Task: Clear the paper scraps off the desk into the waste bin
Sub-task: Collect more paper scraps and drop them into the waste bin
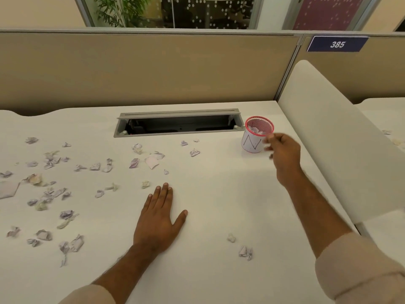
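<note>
Head camera view over a pale desk (208, 270): paper scraps (50, 194) lie scattered across its left and middle portions, most of them crumpled lilac or off-white bits, with a flat lilac piece (151, 161) near the centre, a larger flat sheet (7, 189) at the left edge, and two more scraps (245, 252) apart from the rest near the front right. The waste bin (255, 137) — a small pink mesh cup wrapped in a white paper band marked "N" — stands upright at the back right of the desk, just beside the end of an open cable tray (178, 123), with a few white scraps already visible inside it. The right hand (283, 151) hovers just beside the bin's rim, fingers curled loosely inward and blurred; whether they pinch a scrap cannot be told. The left hand (158, 218) lies flat on the desk near the front centre, palm down, fingers straight and together, thumb spread, holding nothing, with a small off-white scrap (145, 184) just beyond its fingertips. Both forearms emerge from rolled beige sleeves (359, 273). A tan partition (142, 69) backs the desk, a white side panel (328, 137) bounds its right edge, and a blue sign (337, 44) reads "385" — beyond the panel, a neighbouring desk (388, 119) carries a few scraps too.
</note>
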### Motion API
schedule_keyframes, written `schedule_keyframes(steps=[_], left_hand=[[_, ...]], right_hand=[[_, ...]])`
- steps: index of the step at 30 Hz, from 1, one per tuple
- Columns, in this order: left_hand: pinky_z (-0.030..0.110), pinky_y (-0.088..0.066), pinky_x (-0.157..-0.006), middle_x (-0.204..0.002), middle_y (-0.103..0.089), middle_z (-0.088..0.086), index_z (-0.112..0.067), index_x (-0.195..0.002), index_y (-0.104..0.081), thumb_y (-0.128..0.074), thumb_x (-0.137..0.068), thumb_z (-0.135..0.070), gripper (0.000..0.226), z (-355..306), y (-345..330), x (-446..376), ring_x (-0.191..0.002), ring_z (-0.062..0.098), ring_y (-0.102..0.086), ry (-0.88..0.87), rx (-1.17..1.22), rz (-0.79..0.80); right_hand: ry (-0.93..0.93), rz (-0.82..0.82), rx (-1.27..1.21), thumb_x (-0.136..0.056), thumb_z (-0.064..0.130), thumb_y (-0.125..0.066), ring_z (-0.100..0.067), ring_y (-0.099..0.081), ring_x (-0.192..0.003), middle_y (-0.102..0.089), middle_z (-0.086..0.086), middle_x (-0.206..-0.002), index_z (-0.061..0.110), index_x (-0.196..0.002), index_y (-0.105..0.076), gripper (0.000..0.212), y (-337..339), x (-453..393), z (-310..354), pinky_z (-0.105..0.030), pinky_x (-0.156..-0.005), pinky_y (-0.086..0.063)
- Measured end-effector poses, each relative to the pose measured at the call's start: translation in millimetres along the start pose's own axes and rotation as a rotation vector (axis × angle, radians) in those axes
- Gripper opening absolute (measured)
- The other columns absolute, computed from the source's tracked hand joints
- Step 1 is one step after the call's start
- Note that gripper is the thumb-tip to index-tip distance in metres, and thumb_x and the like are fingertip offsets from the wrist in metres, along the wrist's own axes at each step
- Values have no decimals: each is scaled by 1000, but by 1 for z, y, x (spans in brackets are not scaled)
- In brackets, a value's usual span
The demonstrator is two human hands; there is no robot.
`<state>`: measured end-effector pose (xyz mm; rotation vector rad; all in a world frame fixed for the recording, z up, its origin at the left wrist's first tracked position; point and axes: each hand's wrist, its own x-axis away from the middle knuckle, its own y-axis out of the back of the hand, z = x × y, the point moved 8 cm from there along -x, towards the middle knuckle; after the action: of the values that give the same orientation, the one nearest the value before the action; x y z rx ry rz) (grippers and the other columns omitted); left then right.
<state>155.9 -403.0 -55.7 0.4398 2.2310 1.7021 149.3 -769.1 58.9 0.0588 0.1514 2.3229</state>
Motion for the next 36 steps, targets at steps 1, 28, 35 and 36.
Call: schedule_keyframes(steps=[1,28,35,36], left_hand=[[30,1,-122,-163,4,-8,-18,-156,-5,-10,-90,-72,86,0,0,0,-149,6,9,1,7,2],[32,0,-123,-163,4,-8,-18,-156,-5,-13,-90,-72,86,3,-4,-1,-149,7,9,0,22,17],[31,1,-122,-163,6,-9,-19,-156,-5,-17,-91,-71,84,2,-2,-1,-149,6,10,-4,41,4],[31,1,-122,-163,6,-10,-19,-156,-5,-18,-91,-71,84,2,-2,-1,-149,6,10,-3,46,2]], right_hand=[[0,57,55,-90,13,-59,-8,-53,-57,-67,-1,-79,21,-77,-65,16,2,17,-8,-17,-52,-41],[253,544,709,-76,-3,-68,-14,-60,-70,-67,-5,-83,7,-79,-73,12,-30,122,-43,-23,-72,-49],[209,72,419,-74,-4,-65,-27,-68,-73,-72,-13,-76,11,-79,-73,17,-13,-9,20,-43,-81,-57],[239,27,437,-75,0,-65,-27,-69,-77,-73,-14,-79,10,-80,-74,14,-12,-24,30,-43,-82,-56]])
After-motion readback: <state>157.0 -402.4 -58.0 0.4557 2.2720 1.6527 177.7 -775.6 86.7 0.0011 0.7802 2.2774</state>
